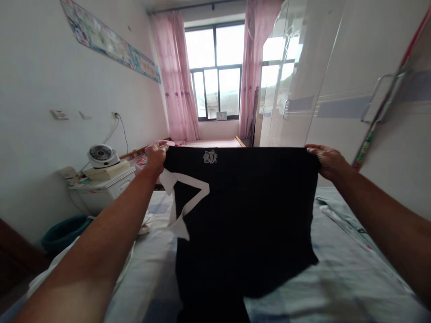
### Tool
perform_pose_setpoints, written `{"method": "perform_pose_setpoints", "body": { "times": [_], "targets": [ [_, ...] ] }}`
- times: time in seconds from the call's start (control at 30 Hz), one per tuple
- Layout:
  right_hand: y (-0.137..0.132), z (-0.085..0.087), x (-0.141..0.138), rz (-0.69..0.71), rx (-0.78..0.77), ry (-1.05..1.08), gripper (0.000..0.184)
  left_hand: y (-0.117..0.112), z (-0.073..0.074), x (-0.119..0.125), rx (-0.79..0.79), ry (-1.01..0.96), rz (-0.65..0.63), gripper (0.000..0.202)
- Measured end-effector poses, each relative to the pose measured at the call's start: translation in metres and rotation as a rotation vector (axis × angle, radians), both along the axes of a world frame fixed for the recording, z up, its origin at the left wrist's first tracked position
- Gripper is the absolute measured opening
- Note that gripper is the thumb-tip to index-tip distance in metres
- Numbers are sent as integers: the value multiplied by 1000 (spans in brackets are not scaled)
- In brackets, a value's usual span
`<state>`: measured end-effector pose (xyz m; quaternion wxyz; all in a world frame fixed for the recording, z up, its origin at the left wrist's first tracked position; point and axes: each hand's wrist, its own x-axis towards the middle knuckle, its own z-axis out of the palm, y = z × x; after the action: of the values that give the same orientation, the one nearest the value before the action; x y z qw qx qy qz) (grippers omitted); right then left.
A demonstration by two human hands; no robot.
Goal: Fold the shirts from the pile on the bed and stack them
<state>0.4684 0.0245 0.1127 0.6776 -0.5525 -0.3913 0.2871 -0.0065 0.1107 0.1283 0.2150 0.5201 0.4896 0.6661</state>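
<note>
A black shirt (pixel 245 215) with a white collar (pixel 198 184) and a small pale emblem hangs stretched sideways between both hands, its collar toward the left. My left hand (pixel 157 156) is closed on the upper left corner, near the shoulder. At the upper right corner, by the hem, my right hand (pixel 325 159) pinches the cloth. The top edge is pulled straight. Below, the shirt hangs in front of a bed, and its lowest part runs out of the frame.
The bed (pixel 151 269) has a pale checked sheet. Folded clothes (pixel 346 220) lie on its right side. A fan (pixel 103 154) stands on a white cabinet (pixel 97 186) at left, with a green bin (pixel 63 235) below. White wardrobes (pixel 319 67) line the right wall.
</note>
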Motion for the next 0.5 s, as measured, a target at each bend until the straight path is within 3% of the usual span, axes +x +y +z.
{"method": "perform_pose_setpoints", "body": {
  "times": [0.07, 0.13, 0.2, 0.23, 0.33, 0.4, 0.5],
  "targets": [
    [7, 25, 2, -39, 109, -52, 41, 6, 33, 5, 107, -21, 24, 34],
    [5, 40, 6, -52, 180, -103, 43, 1, 55, 5, 184, -23, 13, 32],
    [-6, 41, 13, -53, 203, -153, 45, -15, 59, -1, 208, 3, -37, 32],
    [-14, 36, 17, -47, 185, -176, 45, -26, 54, -5, 191, 18, -73, 34],
    [-50, -4, 31, 17, -6, -241, 45, -72, 12, -18, 39, 104, -209, 41],
    [-80, -46, 39, 96, -196, -303, 44, -111, -33, -27, -157, 197, -303, 49],
    [-126, -116, 45, 220, -373, -452, 43, -168, -105, -36, -589, 196, -424, 76]
  ]
}}
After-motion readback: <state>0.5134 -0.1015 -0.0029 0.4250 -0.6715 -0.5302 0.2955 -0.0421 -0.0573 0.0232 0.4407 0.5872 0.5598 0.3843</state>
